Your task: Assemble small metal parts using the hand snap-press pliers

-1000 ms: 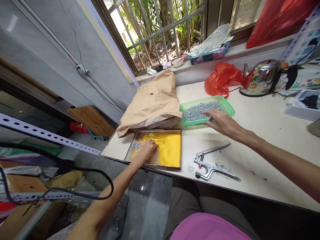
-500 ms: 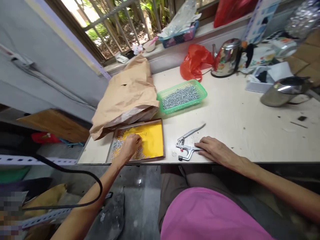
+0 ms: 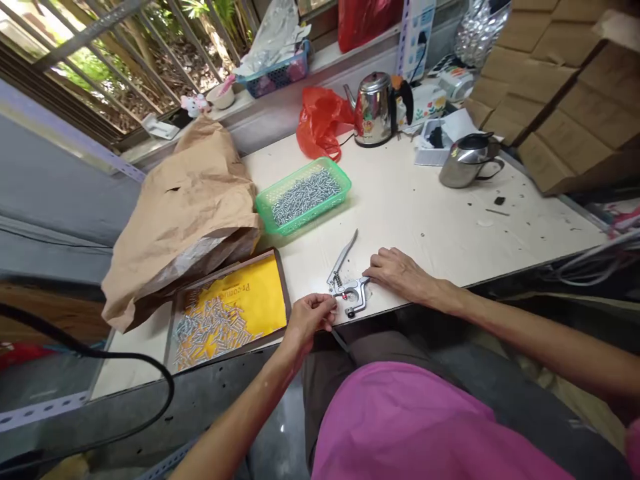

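A pair of metal snap pliers (image 3: pixel 354 288) lies near the table's front edge, its handles spread apart, with a spring between them and a small red part at the jaw. My right hand (image 3: pixel 400 275) is closed on the end of the lower handle, palm down. At the jaw's left side, my left hand (image 3: pixel 311 319) is pinched, thumb against fingers; whatever sits between the fingertips is too small to make out. Left of it, a shallow tray (image 3: pixel 283 288) with a yellow sheet (image 3: pixel 265 293) holds many loose small metal pins (image 3: pixel 213 327).
Behind the pliers stands a green basket (image 3: pixel 345 190) full of small metal pieces. A brown paper bag (image 3: pixel 185 207) lies at the left. Farther back are a red plastic bag (image 3: pixel 320 120), a kettle (image 3: pixel 373 110) and a steel jug (image 3: pixel 465 163). Cardboard boxes (image 3: pixel 565 100) stack at right.
My left hand has moved right, out of the tray to the pliers' jaw. My right hand stays on the handle. The view has turned to the right.
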Motion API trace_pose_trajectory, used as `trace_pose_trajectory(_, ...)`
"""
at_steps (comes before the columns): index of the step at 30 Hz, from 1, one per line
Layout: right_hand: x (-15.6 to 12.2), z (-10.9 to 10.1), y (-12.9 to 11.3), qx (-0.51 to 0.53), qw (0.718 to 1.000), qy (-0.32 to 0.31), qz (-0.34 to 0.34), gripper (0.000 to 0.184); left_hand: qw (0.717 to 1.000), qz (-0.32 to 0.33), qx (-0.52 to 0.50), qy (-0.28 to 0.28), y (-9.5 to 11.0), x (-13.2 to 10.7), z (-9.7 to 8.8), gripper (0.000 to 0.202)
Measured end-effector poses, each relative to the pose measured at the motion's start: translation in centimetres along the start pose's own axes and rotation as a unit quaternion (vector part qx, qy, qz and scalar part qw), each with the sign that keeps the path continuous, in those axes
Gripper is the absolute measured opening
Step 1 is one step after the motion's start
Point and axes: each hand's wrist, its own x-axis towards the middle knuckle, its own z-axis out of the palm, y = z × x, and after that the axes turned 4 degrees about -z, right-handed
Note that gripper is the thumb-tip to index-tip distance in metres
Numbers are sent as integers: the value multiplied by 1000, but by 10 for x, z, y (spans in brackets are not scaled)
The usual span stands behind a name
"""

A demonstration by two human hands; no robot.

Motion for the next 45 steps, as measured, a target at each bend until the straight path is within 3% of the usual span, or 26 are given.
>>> trace_pose_trajectory(8, -3, -5, -5, -18, 1000, -4, 23, 18, 998, -40, -46, -14, -10, 8, 23, 37)
trace_pose_trajectory(15, -4, -6, -5, -22, 999, -7, 29, 16, 996, -86, -4, -3, -9, 12, 22, 27)
trace_pose_trajectory(21, -3, -5, -7, -21, 999, -4, 33, 17, 989, -140, 19, -52, -1, 16, 20, 22)
trace_pose_trajectory(25, -6, -11, -4, 28, 999, -26, 37, 17, 988, -140, 33, -60, -1, 20, 17, 23)
trace_pose_trajectory(27, -7, -16, 3, 66, 997, -40, 22, 33, 987, -143, 38, -64, -3, 22, 16, 25)
trace_pose_trajectory(31, 6, -21, 28, 69, 995, -73, -15, 92, 987, -143, 38, -69, -4, 23, 16, 26)
trace_pose_trajectory(33, 18, -20, 40, 59, 992, -102, -42, 103, 987, -143, 37, -66, -4, 21, 17, 27)
trace_pose_trajectory(39, 49, -18, 55, 8, 988, -134, -83, 106, 989, -132, 33, -62, -3, 15, 20, 31)
trace_pose_trajectory(45, 61, -30, 49, -50, 978, -179, -98, 85, 990, -136, 18, -41, -5, 13, 24, 32)
